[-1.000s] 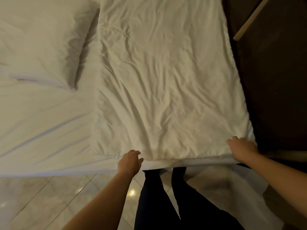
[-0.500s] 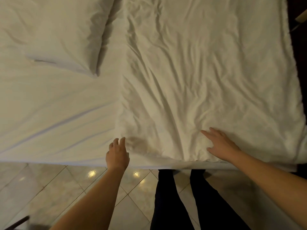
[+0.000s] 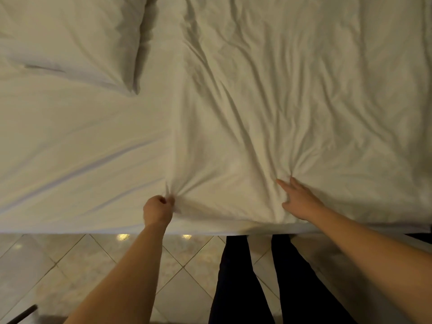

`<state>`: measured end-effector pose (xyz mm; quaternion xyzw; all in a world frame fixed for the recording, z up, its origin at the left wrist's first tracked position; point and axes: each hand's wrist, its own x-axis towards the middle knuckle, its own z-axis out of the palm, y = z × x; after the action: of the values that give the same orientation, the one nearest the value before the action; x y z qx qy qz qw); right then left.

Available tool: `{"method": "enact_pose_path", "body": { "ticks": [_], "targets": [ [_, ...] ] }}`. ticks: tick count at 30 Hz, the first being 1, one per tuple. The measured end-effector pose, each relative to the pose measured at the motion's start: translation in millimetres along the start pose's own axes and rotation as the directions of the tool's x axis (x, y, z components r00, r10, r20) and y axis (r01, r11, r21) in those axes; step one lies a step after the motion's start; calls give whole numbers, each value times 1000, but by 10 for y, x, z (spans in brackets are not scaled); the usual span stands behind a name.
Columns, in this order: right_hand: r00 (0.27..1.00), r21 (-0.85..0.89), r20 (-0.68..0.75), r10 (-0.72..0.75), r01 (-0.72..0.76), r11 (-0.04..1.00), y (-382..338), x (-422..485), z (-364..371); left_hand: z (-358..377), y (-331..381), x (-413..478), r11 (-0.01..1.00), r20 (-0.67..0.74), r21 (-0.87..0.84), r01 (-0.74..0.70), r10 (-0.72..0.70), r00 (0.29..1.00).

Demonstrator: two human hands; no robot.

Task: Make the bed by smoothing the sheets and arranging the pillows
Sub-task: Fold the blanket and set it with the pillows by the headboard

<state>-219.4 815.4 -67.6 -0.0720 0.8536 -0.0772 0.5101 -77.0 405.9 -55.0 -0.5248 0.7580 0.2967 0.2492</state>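
- The left hand [image 3: 158, 210] pinches a bunch of the white duvet [image 3: 292, 90] at its near left corner, and creases fan out from the grip.
- The right hand [image 3: 301, 202] lies on the duvet near the bed's edge, fingers stretched forward, with folds converging at the fingertips.
- A pillow [image 3: 70, 36] rests at upper left on the sheet [image 3: 70, 141].
- Below the bed edge are a tiled floor [image 3: 70, 265] and dark-trousered legs [image 3: 236, 277].

White cloth duvet [image 3: 292, 101], heavily creased, spread flat at right, its left corner bunched at near edge; smoother white bottom sheet [image 3: 81, 148] bare at left; plump white pillow [image 3: 70, 38] lying on it, far left.
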Motion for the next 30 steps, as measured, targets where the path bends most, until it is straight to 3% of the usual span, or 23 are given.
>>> {"method": "enact_pose_path", "body": {
  "ticks": [3, 10, 13, 15, 18, 24, 26, 30],
  "targets": [
    [999, -71, 29, -15, 17, 997, 48, -25, -25, -201, -435, -56, 980, -3, 190, 55, -56, 998],
    [1000, -145, 15, -15, 17, 989, 115, -157, -12, -112, -426, -160, 974, -3, 219, 59, -60, 998],
    [998, -137, -28, -47, 43, 990, 273, -241, -35, 6, -324, -271, 936, -113, 348, -45, 90, 989],
    [997, -152, -63, -53, 43, 987, 447, -300, -27, 148, -245, -368, 887, -126, 395, -238, 309, 943],
    [992, -223, -122, -22, -6, 975, 745, -406, -17, 483, -90, -544, 721, 38, 423, -548, 591, 806],
    [984, -289, -173, 43, -92, 953, 1447, -644, 6, 1255, 226, -957, 453, 407, 417, -788, 682, 608],
    [983, -299, -176, 59, -110, 948, 1657, -677, 20, 1441, 309, -1021, 406, 436, 441, -800, 683, 587],
    [985, -280, -164, 61, -106, 954, 1979, -631, 51, 1722, 413, -1034, 387, 423, 550, -741, 636, 646]
  ]
}}
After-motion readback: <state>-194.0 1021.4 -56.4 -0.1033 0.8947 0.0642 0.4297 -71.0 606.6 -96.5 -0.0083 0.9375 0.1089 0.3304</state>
